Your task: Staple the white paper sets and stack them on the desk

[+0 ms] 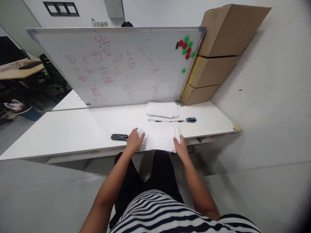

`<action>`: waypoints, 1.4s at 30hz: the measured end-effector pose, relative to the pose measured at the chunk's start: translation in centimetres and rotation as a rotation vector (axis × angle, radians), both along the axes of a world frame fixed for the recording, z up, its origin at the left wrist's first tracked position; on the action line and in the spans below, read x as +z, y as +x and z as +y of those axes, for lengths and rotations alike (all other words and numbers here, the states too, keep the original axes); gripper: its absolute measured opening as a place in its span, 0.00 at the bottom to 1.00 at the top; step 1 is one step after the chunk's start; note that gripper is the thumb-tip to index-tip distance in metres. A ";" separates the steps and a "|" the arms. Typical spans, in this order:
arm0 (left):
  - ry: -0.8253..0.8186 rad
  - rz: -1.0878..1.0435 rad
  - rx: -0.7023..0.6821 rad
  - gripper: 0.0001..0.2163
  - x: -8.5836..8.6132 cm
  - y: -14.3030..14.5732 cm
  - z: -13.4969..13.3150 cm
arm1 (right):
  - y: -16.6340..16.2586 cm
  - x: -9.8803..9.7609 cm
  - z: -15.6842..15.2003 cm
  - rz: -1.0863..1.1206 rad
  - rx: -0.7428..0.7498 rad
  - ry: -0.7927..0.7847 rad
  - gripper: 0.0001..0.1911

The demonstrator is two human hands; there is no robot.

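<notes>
While both hands are working at the near rim of the desk [73,129], the paper stack [159,137] is lying flat between them; the left hand [134,139] is curling its fingers around the stack's left corner, bunching it slightly; the right hand [180,146] is pinching the stack's right edge, where a few sheets are lifting; a black stapler [119,137] is lying just left of the stack; a pen [167,121] and a second paper pile [162,109] are resting beyond it; the sheets are looking light, floppy and prone to sliding apart, so gripping opposite edges together is looking like the safest hold.
</notes>
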State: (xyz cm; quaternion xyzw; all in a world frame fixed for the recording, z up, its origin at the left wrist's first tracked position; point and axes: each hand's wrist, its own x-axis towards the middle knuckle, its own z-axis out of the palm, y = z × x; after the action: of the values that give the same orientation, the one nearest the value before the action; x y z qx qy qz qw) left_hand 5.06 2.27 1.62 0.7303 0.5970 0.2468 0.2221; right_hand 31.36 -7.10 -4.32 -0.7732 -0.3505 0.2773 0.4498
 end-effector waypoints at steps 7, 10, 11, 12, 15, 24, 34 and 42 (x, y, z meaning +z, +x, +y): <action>-0.206 -0.013 0.043 0.31 -0.6 3.8 -1.1 | -0.5 0.2 -0.3 -0.059 0.046 -0.013 0.46; -0.141 0.099 0.053 0.28 -0.9 4.3 -1.8 | -0.9 0.5 -0.6 -0.086 0.069 -0.015 0.43; -0.121 0.147 0.062 0.26 -1.0 4.5 -2.2 | -1.0 0.7 -0.6 -0.089 0.075 -0.007 0.42; -0.103 0.190 0.071 0.25 -1.1 4.7 -2.5 | -1.1 0.8 -0.7 -0.092 0.079 0.001 0.40; -0.072 0.257 0.073 0.23 -1.2 5.2 -3.3 | -1.3 1.0 -1.1 -0.122 0.082 0.008 0.37; -0.216 -0.058 0.104 0.28 -1.9 3.3 -0.5 | -0.8 -0.7 -1.6 -0.082 0.043 0.105 0.32; -0.290 -0.258 0.172 0.23 -2.7 1.7 0.5 | -0.9 -0.1 -1.4 0.118 -0.032 0.083 0.31; -0.254 -0.238 0.163 0.24 -2.6 1.4 -0.5 | -1.3 -0.6 -2.5 0.144 -0.042 0.078 0.31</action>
State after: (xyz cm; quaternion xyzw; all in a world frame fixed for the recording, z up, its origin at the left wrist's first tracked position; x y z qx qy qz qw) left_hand 6.42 1.81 -0.99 0.6115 0.6499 0.2714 0.3607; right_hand 30.04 -9.56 -4.96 -0.7402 -0.3116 0.3090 0.5094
